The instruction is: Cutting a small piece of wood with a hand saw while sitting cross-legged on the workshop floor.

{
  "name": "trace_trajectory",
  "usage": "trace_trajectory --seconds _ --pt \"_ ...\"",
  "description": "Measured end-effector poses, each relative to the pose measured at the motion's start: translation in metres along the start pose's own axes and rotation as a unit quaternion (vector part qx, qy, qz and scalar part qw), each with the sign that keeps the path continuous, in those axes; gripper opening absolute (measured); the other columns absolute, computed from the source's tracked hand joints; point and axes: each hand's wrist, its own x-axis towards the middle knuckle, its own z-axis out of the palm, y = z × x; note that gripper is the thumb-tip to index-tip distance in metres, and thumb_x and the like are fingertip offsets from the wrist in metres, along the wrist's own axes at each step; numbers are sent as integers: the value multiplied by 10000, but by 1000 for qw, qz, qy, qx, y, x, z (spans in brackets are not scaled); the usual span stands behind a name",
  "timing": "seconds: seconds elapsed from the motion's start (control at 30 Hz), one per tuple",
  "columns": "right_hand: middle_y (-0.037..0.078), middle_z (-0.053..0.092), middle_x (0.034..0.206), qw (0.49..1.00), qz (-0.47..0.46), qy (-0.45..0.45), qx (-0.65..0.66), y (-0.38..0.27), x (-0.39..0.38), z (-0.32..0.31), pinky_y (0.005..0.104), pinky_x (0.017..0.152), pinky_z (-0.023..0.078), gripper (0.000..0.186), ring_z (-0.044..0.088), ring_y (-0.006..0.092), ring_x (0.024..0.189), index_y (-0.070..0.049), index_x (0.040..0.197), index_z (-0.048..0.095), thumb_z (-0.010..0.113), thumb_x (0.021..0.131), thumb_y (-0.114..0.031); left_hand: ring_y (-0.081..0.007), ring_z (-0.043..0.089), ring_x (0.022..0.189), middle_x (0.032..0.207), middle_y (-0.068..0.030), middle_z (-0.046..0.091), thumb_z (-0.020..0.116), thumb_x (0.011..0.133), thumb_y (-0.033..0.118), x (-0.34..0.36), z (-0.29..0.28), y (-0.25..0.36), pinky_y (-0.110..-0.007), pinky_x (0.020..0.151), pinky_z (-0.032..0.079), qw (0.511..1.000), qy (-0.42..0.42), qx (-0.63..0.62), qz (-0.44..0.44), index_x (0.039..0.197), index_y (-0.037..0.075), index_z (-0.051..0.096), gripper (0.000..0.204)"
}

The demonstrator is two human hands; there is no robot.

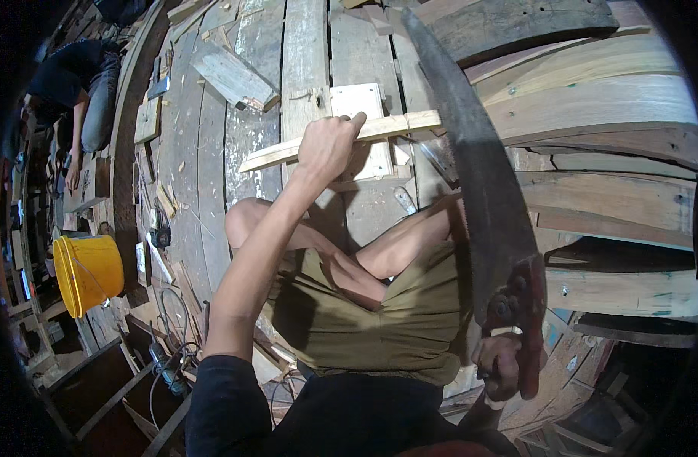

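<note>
My left hand (330,148) grips a narrow pale wooden strip (395,124) lying across a white board (354,99) on the planks in front of my crossed legs. My right hand (501,365) is closed on the handle of a large hand saw (494,183), whose dark blade is raised upright at the right, its tip reaching the top of the picture beside the strip's right end. A small metal tool (405,200) lies near my shin, and another steel tool (437,160) lies partly behind the blade.
Curved planks (585,107) are piled at the right. A yellow bucket (86,274), a cabled power tool (166,365) and a tape measure (161,236) lie at the left. A person in dark clothes (67,76) works at the upper left beside a beam (120,183).
</note>
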Motion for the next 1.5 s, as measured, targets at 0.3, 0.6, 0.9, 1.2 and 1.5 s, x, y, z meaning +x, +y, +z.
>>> trace_trajectory --seconds 0.3,0.6,0.9,1.2,1.5 --pt "61 559 590 997 34 -48 -43 26 2 5 287 444 404 231 527 133 474 61 943 585 636 883 -157 -366 677 705 726 -184 668 550 791 7 2 -5 8 -462 612 524 999 -35 19 1 1090 68 616 312" --pt "24 521 594 967 -28 -111 -229 32 0 -7 268 492 423 200 508 122 509 13 983 569 625 896 -159 -368 675 699 694 -191 654 592 765 -3 3 -1 8 -467 597 520 1000 -8 15 11 1080 64 613 323" --pt "74 591 652 946 -53 -79 -311 22 -2 10 331 541 453 267 588 200 553 31 995 642 677 845 -186 -372 680 716 707 -205 654 578 790 32 12 -6 -1 -476 621 526 1000 -10 3 1 1064 70 628 281" --pt "45 549 586 978 92 -45 -184 -27 6 41 316 509 419 122 543 144 535 14 816 602 625 886 -84 -357 695 693 713 -198 676 593 807 44 14 -1 -2 -441 620 548 999 -27 30 24 1017 31 597 210" --pt "3 464 531 965 25 -115 -236 -82 44 43 240 435 350 161 453 102 429 20 951 560 606 886 -119 -340 706 732 827 -196 689 586 826 36 0 2 12 -418 608 567 998 -26 58 0 1078 15 558 254"
